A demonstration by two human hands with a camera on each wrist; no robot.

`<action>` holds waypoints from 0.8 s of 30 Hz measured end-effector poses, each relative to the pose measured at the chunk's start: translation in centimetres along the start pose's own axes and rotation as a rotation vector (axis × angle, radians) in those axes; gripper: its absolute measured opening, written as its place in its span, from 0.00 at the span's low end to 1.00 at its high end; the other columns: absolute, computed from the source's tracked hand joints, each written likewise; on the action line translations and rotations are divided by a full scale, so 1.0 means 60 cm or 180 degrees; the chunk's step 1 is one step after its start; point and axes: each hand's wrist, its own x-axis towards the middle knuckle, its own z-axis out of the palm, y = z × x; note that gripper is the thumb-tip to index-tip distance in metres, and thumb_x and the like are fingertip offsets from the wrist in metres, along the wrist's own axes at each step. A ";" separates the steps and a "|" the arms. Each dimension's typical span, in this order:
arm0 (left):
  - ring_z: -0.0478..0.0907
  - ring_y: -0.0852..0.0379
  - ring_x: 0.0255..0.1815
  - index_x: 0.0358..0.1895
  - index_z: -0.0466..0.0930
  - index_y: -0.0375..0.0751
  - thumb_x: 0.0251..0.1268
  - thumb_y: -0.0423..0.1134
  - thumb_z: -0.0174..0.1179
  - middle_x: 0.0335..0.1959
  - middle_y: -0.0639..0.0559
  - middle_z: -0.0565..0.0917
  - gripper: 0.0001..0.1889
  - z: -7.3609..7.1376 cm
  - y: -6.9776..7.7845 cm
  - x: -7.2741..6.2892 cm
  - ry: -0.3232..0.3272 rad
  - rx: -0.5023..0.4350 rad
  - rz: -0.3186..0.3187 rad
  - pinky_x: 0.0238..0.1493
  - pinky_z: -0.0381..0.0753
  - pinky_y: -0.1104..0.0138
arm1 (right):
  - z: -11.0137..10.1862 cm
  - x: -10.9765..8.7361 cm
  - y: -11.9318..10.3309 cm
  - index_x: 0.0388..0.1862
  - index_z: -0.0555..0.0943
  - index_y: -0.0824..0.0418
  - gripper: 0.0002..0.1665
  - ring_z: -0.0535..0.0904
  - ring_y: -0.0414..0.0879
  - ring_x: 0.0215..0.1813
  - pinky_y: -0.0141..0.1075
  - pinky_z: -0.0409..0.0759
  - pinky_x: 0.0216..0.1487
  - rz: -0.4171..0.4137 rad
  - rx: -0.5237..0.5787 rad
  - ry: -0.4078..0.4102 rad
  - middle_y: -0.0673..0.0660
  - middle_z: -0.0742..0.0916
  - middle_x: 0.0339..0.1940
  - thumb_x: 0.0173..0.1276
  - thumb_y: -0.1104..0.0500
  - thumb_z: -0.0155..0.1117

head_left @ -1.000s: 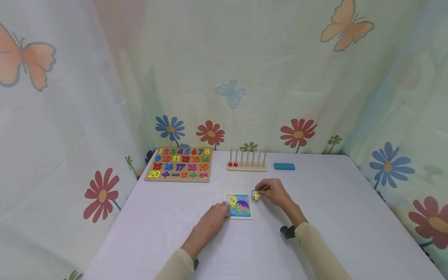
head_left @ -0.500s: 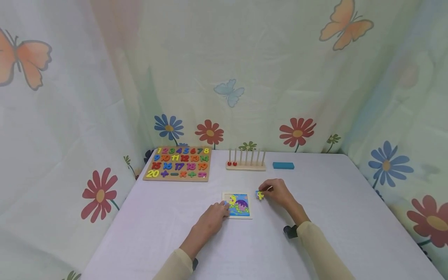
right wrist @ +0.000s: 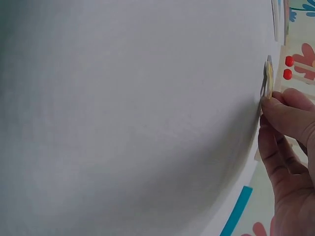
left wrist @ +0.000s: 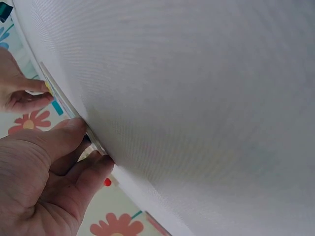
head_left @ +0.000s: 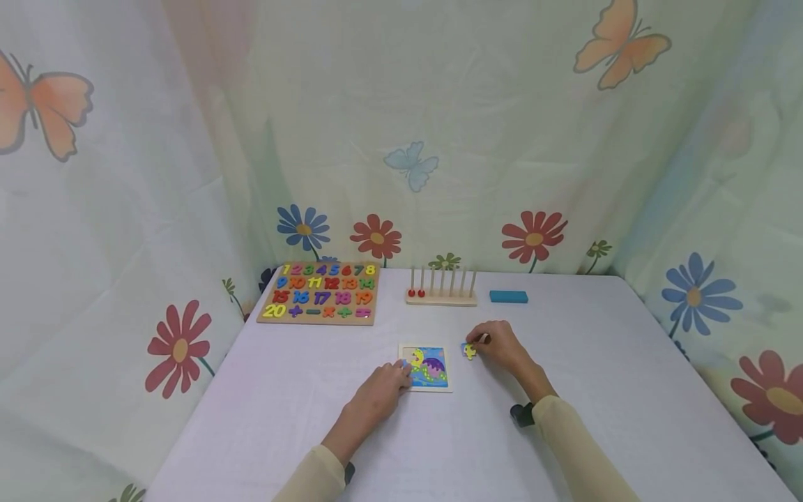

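Note:
A small square dinosaur jigsaw in a pale wooden frame (head_left: pixel 433 390) lies on the white table. Bare wood shows at its upper left corner. My left hand (head_left: pixel 379 390) holds its left side, thumb and fingers at the frame's edge (left wrist: pixel 64 96) in the left wrist view. To the right of the frame, my right hand (head_left: pixel 498 345) pinches a yellow and blue puzzle piece (head_left: pixel 468 351) between thumb and fingertips. In the right wrist view that piece (right wrist: pixel 268 78) appears edge-on, close over the table.
At the back left lies a wooden number board (head_left: pixel 314 322) with coloured digits and signs. Behind the jigsaw stands a peg rack (head_left: pixel 442 302) with red beads on its left pegs. A blue block (head_left: pixel 509 297) lies right of the rack. Printed curtains (head_left: pixel 326 125) surround the table.
My right hand has moved a little to the right with the puzzle piece, away from the frame. My left hand stays on the jigsaw.

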 end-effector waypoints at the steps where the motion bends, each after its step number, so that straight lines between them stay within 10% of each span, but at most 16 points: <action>1: 0.79 0.47 0.74 0.65 0.87 0.44 0.78 0.35 0.65 0.73 0.50 0.81 0.17 0.001 0.000 0.000 0.0001 -0.0007 -0.0002 0.70 0.82 0.58 | 0.001 0.000 0.001 0.40 0.93 0.64 0.09 0.85 0.49 0.42 0.46 0.89 0.49 0.0008 -0.0001 -0.0008 0.56 0.93 0.40 0.65 0.75 0.76; 24: 0.77 0.46 0.76 0.66 0.87 0.43 0.79 0.35 0.64 0.74 0.48 0.80 0.17 0.003 -0.003 -0.003 -0.0023 -0.0112 -0.0035 0.73 0.79 0.57 | -0.001 -0.005 -0.006 0.45 0.92 0.65 0.10 0.88 0.54 0.46 0.50 0.91 0.53 0.0056 0.0254 0.0268 0.60 0.93 0.44 0.67 0.73 0.76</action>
